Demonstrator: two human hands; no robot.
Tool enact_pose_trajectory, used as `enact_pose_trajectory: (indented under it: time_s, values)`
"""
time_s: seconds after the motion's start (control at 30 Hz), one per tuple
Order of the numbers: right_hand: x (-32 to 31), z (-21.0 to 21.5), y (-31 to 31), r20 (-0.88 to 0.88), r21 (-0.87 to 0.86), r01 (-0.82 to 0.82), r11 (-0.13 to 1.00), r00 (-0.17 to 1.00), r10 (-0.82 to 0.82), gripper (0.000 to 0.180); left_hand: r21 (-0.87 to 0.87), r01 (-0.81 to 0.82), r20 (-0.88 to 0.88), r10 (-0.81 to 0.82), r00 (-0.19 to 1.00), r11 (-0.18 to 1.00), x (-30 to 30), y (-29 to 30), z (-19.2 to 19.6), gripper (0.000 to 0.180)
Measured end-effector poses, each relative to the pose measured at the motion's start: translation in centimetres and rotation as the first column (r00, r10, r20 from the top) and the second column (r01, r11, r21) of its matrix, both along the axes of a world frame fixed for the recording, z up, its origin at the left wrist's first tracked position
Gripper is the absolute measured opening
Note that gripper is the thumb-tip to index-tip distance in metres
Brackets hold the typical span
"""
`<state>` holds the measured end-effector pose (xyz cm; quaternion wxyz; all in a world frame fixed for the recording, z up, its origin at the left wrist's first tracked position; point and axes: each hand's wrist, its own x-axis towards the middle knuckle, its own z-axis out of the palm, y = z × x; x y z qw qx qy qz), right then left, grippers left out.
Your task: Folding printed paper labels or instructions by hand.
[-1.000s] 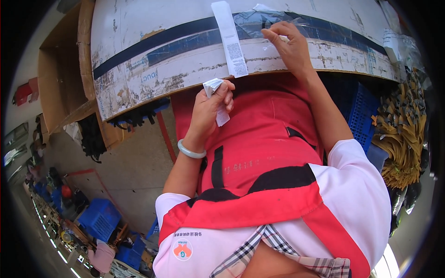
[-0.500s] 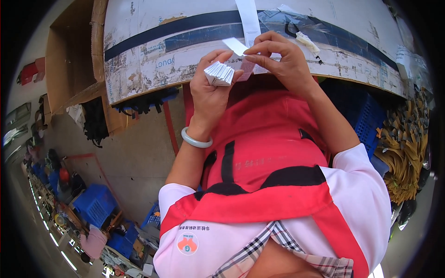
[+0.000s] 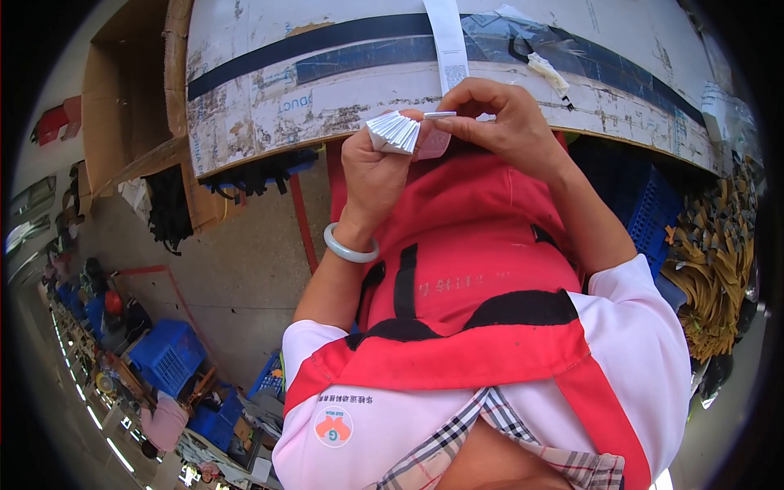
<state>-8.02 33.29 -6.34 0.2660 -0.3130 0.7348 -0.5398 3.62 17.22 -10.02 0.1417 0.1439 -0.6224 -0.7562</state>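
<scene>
My left hand (image 3: 371, 175), with a pale bangle at its wrist, is closed around a fanned stack of folded white labels (image 3: 394, 135), whose edges face up. Close beside it, my right hand (image 3: 514, 126) pinches a single white label (image 3: 439, 115) between thumb and fingertips, seen nearly edge-on. From just beyond the right hand, a long white label strip (image 3: 448, 45) runs across the table to the far edge. Below the pinched label, a pinkish see-through piece (image 3: 435, 145) shows between the hands; its kind is unclear.
The cardboard-covered worktable (image 3: 245, 122) has dark tape along it. A clear plastic bag (image 3: 563, 53) and a cream-coloured small item (image 3: 548, 75) lie at right. An open carton (image 3: 126, 106) stands left, a blue crate (image 3: 653, 208) and brown strips (image 3: 710, 269) right. Another person (image 3: 163, 423) is far lower left.
The white label in my right hand has turned from slanting flat to nearly level and edge-on. My right hand has moved slightly toward me. The left hand keeps its stack.
</scene>
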Motion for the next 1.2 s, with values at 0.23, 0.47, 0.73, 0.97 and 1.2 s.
enact_pose_trajectory:
  time_s: [0.23, 0.47, 0.73, 0.97, 1.2]
  values:
    - [0.1, 0.6, 0.2, -0.062, -0.011, -0.017, 1.0, 0.998, 0.016, 0.017, 0.091, 0.059, 0.125, -0.07, 0.99, 0.994, 0.1, -0.2, 0.6, 0.015]
    - [0.8, 1.0, -0.6, 0.393, -0.14, -0.037, 0.989, 0.915, 0.09, 0.014, 0.517, 0.243, 0.119, -0.35, 0.929, 0.821, -0.5, 0.2, 0.1, 0.045]
    - [-0.9, -1.7, -0.5, 0.271, -0.124, -0.03, 0.992, 0.96, 0.063, 0.019, 0.589, 0.333, 0.076, -0.461, 0.884, 0.736, 0.0, -0.6, -0.4, 0.023]
    - [-6.0, -6.5, -0.8, -0.656, 0.063, 0.315, 0.947, 0.728, -0.198, 0.017, 0.512, 0.281, 0.119, -0.391, 0.913, 0.812, -0.8, -0.2, -0.1, 0.021]
    - [-1.4, -1.1, -0.5, -0.176, -0.023, 0.141, 0.99, 0.974, -0.143, 0.013, -0.171, -0.108, -0.126, 0.087, 0.988, 0.979, -1.6, 0.2, 0.5, 0.015]
